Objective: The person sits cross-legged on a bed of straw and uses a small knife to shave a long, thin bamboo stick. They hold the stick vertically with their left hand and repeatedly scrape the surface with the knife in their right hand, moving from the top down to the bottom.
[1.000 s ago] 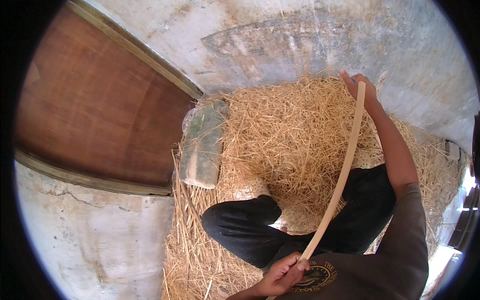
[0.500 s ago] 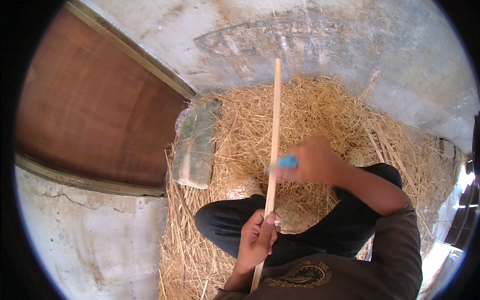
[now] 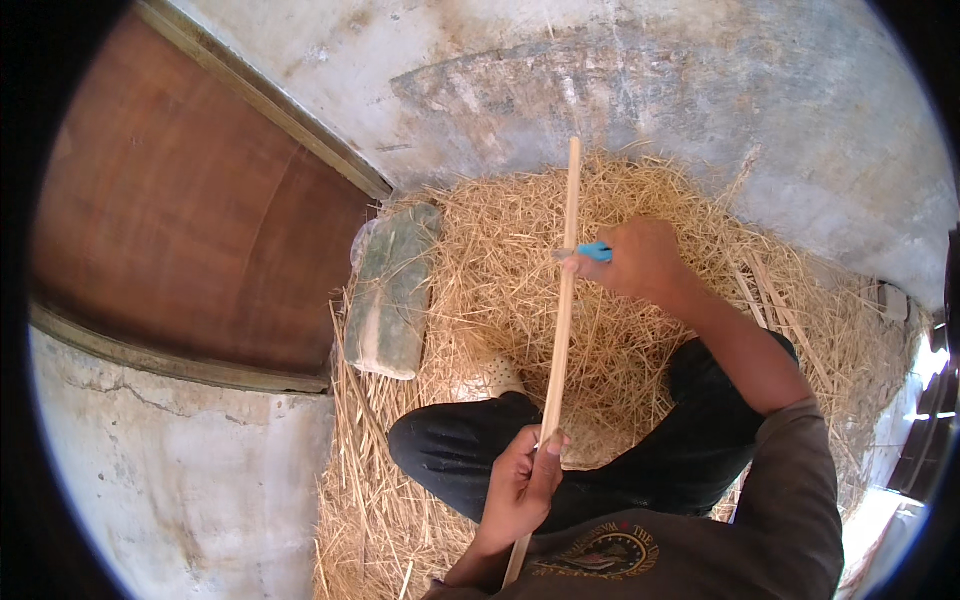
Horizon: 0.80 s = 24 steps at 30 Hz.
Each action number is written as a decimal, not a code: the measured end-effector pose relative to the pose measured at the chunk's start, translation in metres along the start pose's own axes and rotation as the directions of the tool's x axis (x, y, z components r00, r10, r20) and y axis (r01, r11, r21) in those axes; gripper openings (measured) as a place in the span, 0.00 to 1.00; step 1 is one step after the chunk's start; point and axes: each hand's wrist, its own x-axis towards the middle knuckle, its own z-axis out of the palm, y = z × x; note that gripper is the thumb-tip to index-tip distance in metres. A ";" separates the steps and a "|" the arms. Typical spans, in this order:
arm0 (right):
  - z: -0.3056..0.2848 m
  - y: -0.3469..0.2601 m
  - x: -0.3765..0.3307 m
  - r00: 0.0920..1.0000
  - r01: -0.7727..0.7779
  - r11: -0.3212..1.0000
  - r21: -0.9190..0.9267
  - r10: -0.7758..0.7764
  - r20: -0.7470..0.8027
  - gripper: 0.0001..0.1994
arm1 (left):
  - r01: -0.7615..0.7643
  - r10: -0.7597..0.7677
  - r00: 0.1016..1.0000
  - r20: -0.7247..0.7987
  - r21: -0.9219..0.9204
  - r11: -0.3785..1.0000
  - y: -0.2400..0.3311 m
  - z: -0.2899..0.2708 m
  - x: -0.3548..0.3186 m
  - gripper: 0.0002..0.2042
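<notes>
A long pale strip of wood or bamboo (image 3: 564, 340) runs from beside my body up over the straw. My left hand (image 3: 524, 482) is closed around its lower part, thumb along the top. In my right hand (image 3: 642, 262) is a knife with a blue handle (image 3: 598, 251). Its short blade (image 3: 563, 255) lies across the strip's upper part, and my fingertip rests against the strip there. The rest of the handle is hidden in my fist. The strip bends slightly along its length.
Loose straw-like shavings (image 3: 500, 270) cover the floor around my crossed legs (image 3: 460, 445). A greenish stone block (image 3: 388, 290) lies to the left, near a brown door panel (image 3: 190, 200). A worn plaster wall (image 3: 700, 120) rises at the far side. Thin strips (image 3: 770, 280) lie at the right.
My right hand and the knife have moved away from me along the strip, toward its far end. The strip's far end has shifted slightly right and nearer. My left hand keeps its grip.
</notes>
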 end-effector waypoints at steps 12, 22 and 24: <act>0.008 0.009 -0.008 0.996 0.040 0.999 -0.014 -0.041 -0.080 0.34 | 0.041 -0.043 0.999 0.023 0.078 0.996 -0.005 0.000 -0.013 0.09; -0.015 0.061 0.033 0.994 0.013 0.994 -0.110 -0.024 -0.106 0.37 | 0.034 -0.040 0.996 0.084 0.073 0.997 -0.015 -0.001 -0.024 0.10; -0.019 0.071 0.040 0.997 -0.053 0.986 -0.159 0.045 -0.055 0.37 | 0.028 -0.037 0.995 0.094 0.097 0.995 -0.021 -0.002 -0.026 0.10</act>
